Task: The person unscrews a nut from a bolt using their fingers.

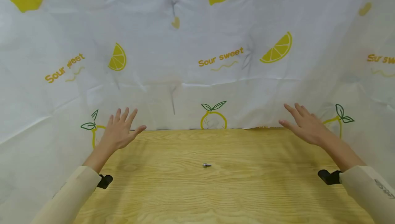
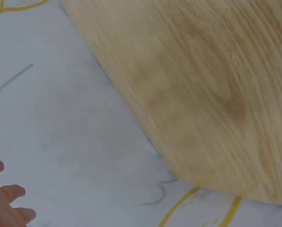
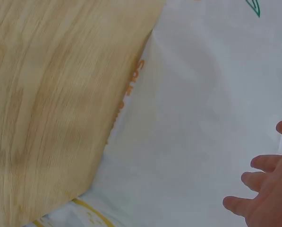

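A small metal socket-head screw (image 1: 207, 165) lies on its side on the wooden table (image 1: 185, 196), near the middle in the head view. My left hand (image 1: 119, 133) is raised over the table's far left corner, fingers straight and spread, holding nothing. Over the far right corner, my right hand (image 1: 307, 124) is held up the same way, its fingers extended and nothing in it. Both hands are well apart from the screw. Each wrist view catches only part of its hand, the left fingertips (image 2: 15, 194) and the right fingers (image 3: 261, 179); the screw appears in neither.
A white cloth (image 1: 154, 52) printed with lemons and lettering hangs behind the table and along both sides. Its lower edge meets the tabletop's far edge. A black wrist mount sticks out by the left sleeve (image 1: 69, 193), another (image 1: 328, 177) by the right sleeve.
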`<state>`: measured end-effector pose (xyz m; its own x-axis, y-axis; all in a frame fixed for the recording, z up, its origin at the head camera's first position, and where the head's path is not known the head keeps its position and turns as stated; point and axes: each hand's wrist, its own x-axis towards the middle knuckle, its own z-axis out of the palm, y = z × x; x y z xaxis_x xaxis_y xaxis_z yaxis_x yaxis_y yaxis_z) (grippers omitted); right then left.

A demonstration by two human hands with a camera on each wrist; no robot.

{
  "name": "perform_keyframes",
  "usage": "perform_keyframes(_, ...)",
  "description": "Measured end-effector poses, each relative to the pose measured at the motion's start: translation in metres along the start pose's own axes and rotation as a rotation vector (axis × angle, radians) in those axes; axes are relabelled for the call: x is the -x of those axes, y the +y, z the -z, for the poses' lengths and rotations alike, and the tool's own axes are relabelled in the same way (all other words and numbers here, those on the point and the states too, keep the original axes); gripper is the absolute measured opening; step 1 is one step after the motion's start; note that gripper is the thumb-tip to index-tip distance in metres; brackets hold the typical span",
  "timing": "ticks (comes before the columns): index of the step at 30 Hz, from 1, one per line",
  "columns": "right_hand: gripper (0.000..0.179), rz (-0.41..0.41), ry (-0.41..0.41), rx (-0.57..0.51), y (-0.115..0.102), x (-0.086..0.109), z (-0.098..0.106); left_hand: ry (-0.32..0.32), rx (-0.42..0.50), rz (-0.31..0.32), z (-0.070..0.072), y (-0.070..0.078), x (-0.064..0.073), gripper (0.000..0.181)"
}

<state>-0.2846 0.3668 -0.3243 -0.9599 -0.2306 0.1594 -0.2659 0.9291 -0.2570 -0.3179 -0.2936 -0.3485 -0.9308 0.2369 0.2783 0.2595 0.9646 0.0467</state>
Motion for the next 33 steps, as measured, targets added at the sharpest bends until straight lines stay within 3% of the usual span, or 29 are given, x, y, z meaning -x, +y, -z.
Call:
perform_keyframes(7,0.081,0.037,0.007,-0.062,-0.014,0.009,-0.011,0.004,0.069,-0.02,-0.01,0.018,0.008,0.088)
perform_keyframes(15,0.084,0.066,0.0,-0.111,-0.036,0.022,-0.027,0.018,0.286,-0.059,-0.029,0.042,0.021,0.084)
perform_keyframes(21,0.081,0.111,-0.035,-0.345,-0.056,0.027,-0.039,0.018,0.433,-0.085,-0.047,0.064,0.028,0.083)
perform_keyframes(33,0.078,0.169,-0.029,-0.465,-0.077,0.023,-0.087,-0.087,0.655,-0.091,-0.079,0.113,0.031,0.074)
